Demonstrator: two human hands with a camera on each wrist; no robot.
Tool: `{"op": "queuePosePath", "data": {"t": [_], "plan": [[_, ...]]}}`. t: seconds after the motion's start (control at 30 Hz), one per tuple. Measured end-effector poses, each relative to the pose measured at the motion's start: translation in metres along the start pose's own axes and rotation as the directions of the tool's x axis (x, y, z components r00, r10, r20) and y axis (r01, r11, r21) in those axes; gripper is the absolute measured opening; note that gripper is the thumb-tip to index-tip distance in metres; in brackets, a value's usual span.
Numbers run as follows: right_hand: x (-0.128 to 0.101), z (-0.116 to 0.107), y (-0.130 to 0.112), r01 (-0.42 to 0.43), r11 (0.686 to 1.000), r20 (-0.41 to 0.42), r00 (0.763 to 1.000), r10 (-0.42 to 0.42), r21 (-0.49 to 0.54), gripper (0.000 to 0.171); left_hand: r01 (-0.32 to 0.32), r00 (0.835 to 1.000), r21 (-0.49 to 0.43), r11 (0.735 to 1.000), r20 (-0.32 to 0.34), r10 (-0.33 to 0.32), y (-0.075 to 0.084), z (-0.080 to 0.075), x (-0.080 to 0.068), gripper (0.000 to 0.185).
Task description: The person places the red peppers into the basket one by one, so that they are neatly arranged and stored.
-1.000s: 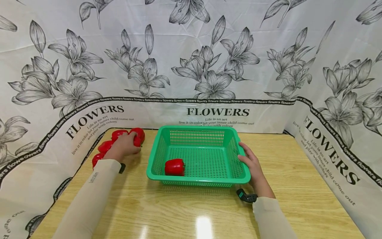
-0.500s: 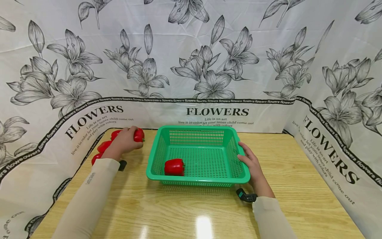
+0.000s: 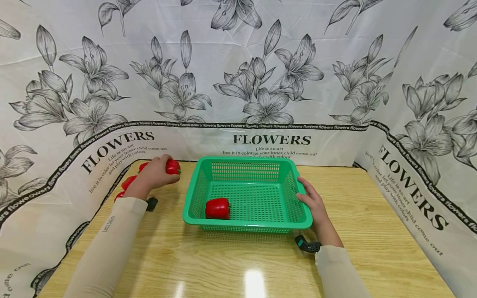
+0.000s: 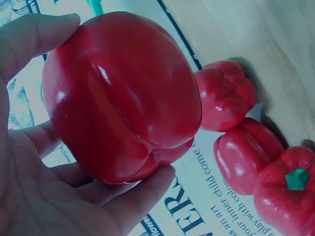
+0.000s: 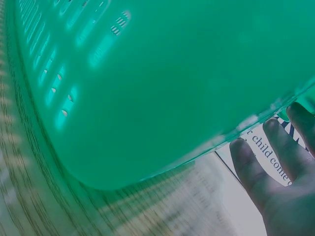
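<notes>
My left hand point(image 3: 159, 174) grips a red bell pepper point(image 3: 172, 167) at the table's back left, its green stem pointing right. In the left wrist view, the thumb and fingers point(image 4: 140, 196) spread around this pepper point(image 4: 123, 98) from opposite sides. More red peppers point(image 3: 129, 183) lie beside and partly under the left forearm. My right hand point(image 3: 314, 205) rests at the right rim of a green slotted basket point(image 3: 246, 224). Its straight fingers point(image 5: 251, 162) touch the edge in the right wrist view. One red pepper point(image 3: 218, 208) lies inside the basket at the front left.
The wooden table point(image 3: 208, 265) has a white flower-printed cloth point(image 3: 268, 99) behind it and along both sides. Several red peppers point(image 4: 248, 155) lie in a row near the cloth at left. Black wrist straps point(image 3: 308, 245) sit at the sleeves.
The left hand has shifted slightly and turned around the pepper, whose stem now shows at right. The right hand and the basket have stayed in place.
</notes>
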State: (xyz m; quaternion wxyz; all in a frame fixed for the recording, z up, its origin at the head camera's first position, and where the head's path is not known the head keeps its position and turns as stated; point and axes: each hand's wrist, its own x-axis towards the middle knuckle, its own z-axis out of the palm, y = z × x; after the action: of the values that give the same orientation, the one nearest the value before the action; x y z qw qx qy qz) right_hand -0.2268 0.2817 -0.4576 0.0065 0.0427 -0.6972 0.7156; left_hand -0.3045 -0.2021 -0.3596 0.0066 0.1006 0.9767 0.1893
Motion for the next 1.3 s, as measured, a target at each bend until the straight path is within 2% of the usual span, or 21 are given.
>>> {"op": "queuePosePath", "data": {"t": [0.27,0.53,1.03,1.3], "plan": [[0.000,0.000,0.000,0.001,1.000,0.003,1.000,-0.001,0.005,0.060,-0.033,0.999,-0.029,0.999,0.001,0.033,0.010,-0.007,-0.001,0.070],[0.000,0.000,0.000,0.002,1.000,0.004,1.000,-0.002,0.009,0.059,-0.085,0.996,-0.057,0.995,-0.015,0.084,0.027,-0.016,-0.002,0.067],[0.000,-0.001,0.001,0.006,1.000,0.014,1.000,-0.006,0.025,0.059,-0.076,0.997,-0.084,0.994,0.018,0.077,0.053,-0.019,-0.004,0.072],[0.000,-0.001,0.000,0.001,1.000,0.019,1.000,-0.001,0.022,0.059,-0.103,0.995,-0.063,0.993,-0.004,0.103,0.064,-0.018,-0.002,0.067]]}}
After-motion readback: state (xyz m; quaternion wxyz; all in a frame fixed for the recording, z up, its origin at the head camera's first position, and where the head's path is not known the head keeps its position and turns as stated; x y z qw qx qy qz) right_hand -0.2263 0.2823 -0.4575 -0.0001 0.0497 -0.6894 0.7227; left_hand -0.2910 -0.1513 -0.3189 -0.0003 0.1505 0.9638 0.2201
